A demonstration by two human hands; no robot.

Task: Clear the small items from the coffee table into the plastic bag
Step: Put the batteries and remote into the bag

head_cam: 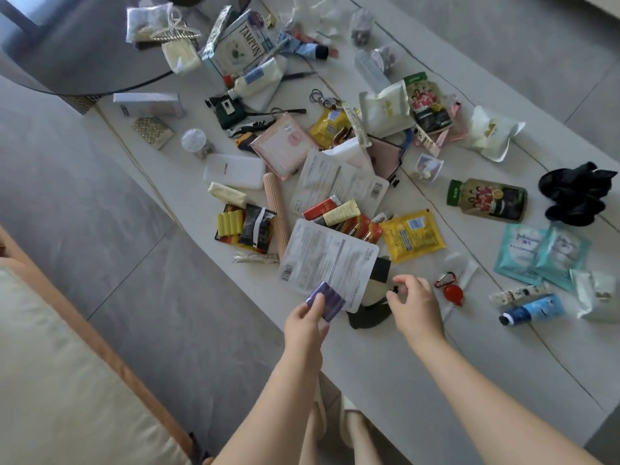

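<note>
Many small items lie scattered over the white coffee table (419, 370). My left hand (307, 325) pinches a small purple pack (327, 300) just above the table's near edge. My right hand (414, 305) hovers with loosely curled fingers over a small black item (367, 315), holding nothing that I can see. A white printed sachet (327, 260) lies right beyond both hands. A red carabiner keyring (451, 290) sits to the right of my right hand. No plastic bag shows clearly in this view.
Yellow sachets (412, 234), teal wipe packs (543, 253), a blue tube (531, 310), a black scrunchie (577, 193) and a tampon box (246, 41) crowd the table. A dark round table (84, 55) overlaps its far left. A sofa (60, 380) stands at the left.
</note>
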